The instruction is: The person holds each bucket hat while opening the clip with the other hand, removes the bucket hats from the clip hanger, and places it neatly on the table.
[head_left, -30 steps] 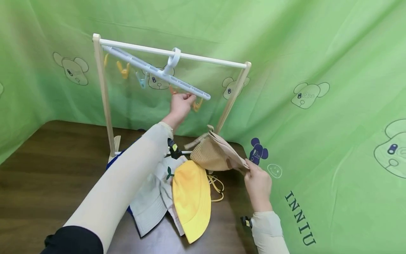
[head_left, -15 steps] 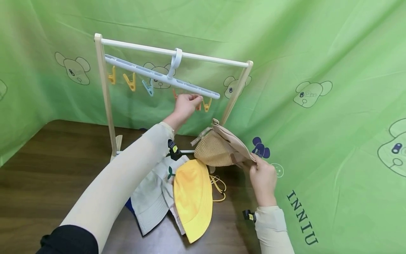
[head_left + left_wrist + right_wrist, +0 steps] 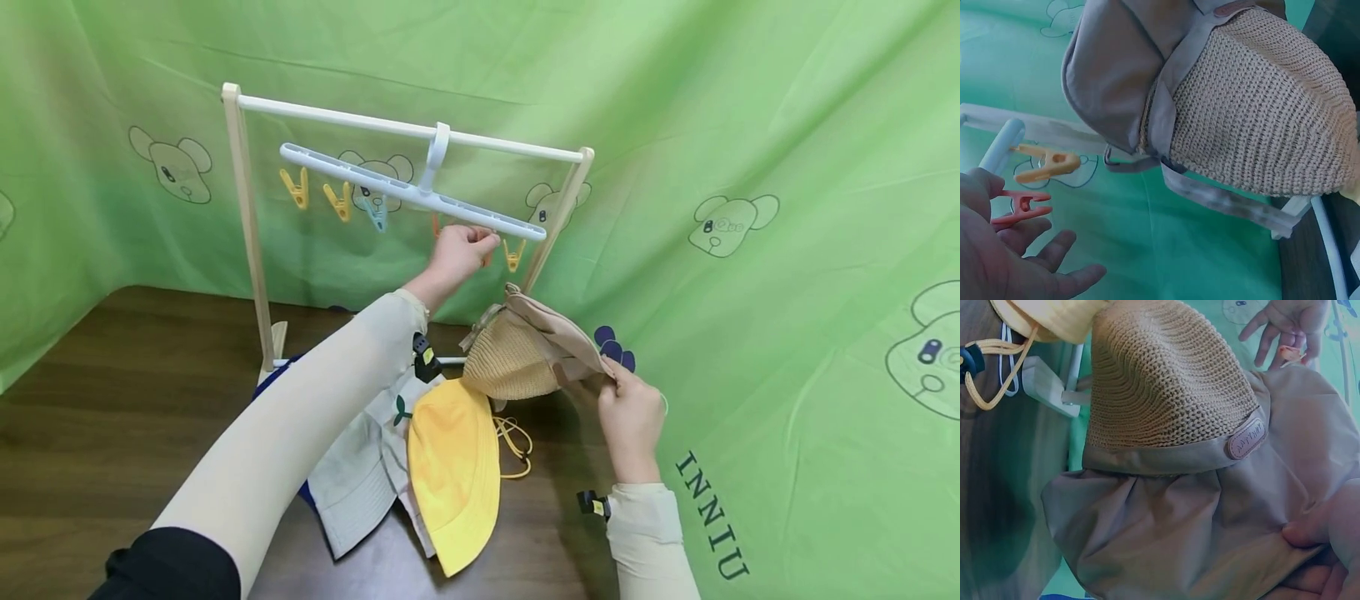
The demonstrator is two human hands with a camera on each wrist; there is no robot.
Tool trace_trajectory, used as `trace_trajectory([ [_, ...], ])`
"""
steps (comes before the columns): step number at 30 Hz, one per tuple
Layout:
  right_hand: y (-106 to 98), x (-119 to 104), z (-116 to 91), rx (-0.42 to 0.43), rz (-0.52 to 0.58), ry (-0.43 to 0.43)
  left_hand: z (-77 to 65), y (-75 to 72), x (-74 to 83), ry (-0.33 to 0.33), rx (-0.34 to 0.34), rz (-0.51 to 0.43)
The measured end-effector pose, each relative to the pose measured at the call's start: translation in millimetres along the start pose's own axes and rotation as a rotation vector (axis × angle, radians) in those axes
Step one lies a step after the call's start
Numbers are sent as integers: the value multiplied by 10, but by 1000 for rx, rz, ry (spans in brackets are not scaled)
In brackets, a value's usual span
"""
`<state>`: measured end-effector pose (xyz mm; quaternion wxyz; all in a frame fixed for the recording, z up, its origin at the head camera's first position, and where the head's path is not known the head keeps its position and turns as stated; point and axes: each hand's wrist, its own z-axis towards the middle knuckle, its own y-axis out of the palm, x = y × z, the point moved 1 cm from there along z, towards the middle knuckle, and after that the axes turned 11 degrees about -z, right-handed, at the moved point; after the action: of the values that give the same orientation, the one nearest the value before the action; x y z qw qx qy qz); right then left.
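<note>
My left hand [image 3: 459, 252] is raised at the right part of a pale blue hanger [image 3: 352, 175], which hooks over the rack's white rail. Its thumb and index finger pinch a red clothespin [image 3: 1024, 206]; the other fingers spread loosely. Beside it hangs a yellow clothespin [image 3: 513, 255]. Lower right, my right hand [image 3: 632, 421] grips the beige brim [image 3: 1147, 534] of a sun hat [image 3: 512, 357] with a knitted crown, thumb on one face and fingers behind. The hat is held tilted below the hanger's right end, its ribbon strap [image 3: 1225, 200] dangling.
On the brown table [image 3: 90, 467], a yellow hat [image 3: 453, 467] with a cord [image 3: 516, 450] overlaps pale hats [image 3: 352, 483] and a blue one, partly behind my left arm. The wooden rack [image 3: 247, 225] stands before a green curtain [image 3: 750, 150]. More clothespins [image 3: 337, 200] hang at left.
The hanger has turned and shifted to the right, along with my left hand and the clothespins. My right hand has moved slightly up and right with the sun hat.
</note>
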<state>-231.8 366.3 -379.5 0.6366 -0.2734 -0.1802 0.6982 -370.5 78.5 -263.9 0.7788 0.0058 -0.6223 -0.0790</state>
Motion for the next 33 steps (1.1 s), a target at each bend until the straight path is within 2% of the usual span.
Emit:
trace_trajectory([
  [8, -28, 16, 58, -9, 14, 32, 25, 90, 24, -7, -30, -17],
  [19, -88, 44, 106, 17, 3, 23, -39, 81, 43, -55, -22, -84],
  [33, -94, 52, 119, 12, 44, 68, -69, 40, 22, -62, -74, 1],
])
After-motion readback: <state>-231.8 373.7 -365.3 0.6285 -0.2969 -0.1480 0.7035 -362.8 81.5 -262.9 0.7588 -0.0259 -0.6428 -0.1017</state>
